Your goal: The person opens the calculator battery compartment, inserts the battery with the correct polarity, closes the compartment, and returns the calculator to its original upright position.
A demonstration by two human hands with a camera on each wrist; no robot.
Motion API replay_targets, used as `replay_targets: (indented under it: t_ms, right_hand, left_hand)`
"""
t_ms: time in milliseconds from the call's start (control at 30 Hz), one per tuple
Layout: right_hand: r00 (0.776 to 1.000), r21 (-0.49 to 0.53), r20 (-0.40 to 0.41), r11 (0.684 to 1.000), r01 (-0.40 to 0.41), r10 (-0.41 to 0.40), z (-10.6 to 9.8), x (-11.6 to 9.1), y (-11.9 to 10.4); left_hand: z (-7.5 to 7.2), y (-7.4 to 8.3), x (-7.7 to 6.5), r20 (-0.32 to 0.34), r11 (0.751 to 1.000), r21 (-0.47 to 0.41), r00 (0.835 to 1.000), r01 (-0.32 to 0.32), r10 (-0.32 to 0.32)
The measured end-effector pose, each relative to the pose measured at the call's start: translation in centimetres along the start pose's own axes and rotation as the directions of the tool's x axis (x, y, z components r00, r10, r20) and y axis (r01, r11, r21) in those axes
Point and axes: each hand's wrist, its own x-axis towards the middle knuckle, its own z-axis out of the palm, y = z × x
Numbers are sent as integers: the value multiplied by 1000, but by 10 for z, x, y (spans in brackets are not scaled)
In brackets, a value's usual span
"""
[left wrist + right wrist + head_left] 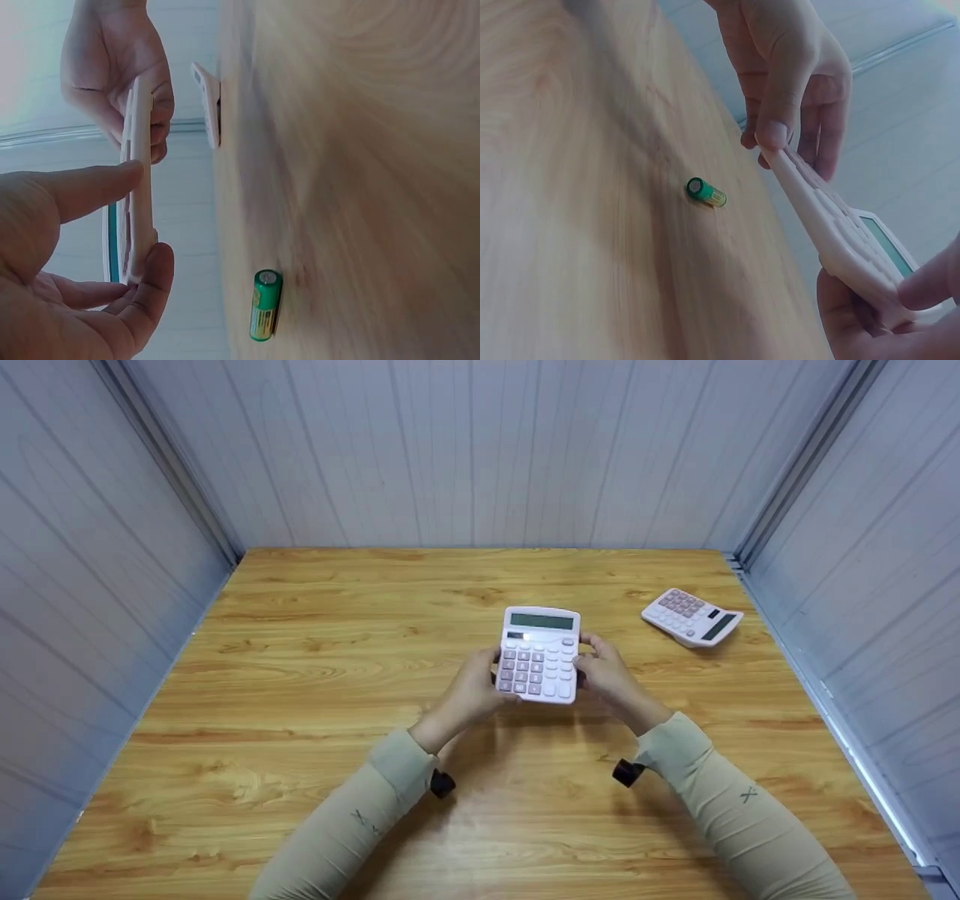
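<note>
A white calculator point(537, 656) with pinkish number keys is held up off the table, keys and display facing the head camera. My left hand point(474, 681) grips its left edge, thumb near the lower corner and fingers curled behind. On the right edge, my right hand point(609, 673) pinches it between thumb and fingers. From the left wrist view the calculator appears edge-on, between both hands. Below it, a green and gold battery point(265, 306) lies on the tabletop; the right wrist view shows this battery point(706, 192) too, while the head view has it hidden.
A second white calculator point(688, 615) rests face up near the table's right side, its display end raised. The wooden table point(337, 607) is bounded by pale panel walls point(472, 457) at the back, left and right. Dark wrist devices sit under both sleeves.
</note>
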Motion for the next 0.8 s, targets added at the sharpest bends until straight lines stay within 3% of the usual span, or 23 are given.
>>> replay_targets:
  t_ms: [267, 433, 567, 800]
  right_hand:
    - [999, -112, 49, 994, 18, -13, -13, 0, 6]
    - [998, -222, 50, 975, -14, 25, -20, 2, 13]
    - [996, -263, 70, 964, -39, 60, -24, 3, 16]
    - [992, -331, 117, 943, -15, 57, -28, 7, 22]
  left_hand:
    - [11, -6, -5, 12, 997, 77, 1000, -20, 19]
    - [17, -8, -10, 15, 991, 131, 1000, -27, 25]
    - [20, -7, -14, 33, 986, 164, 999, 0, -6]
    - [27, -9, -15, 56, 963, 265, 997, 41, -58]
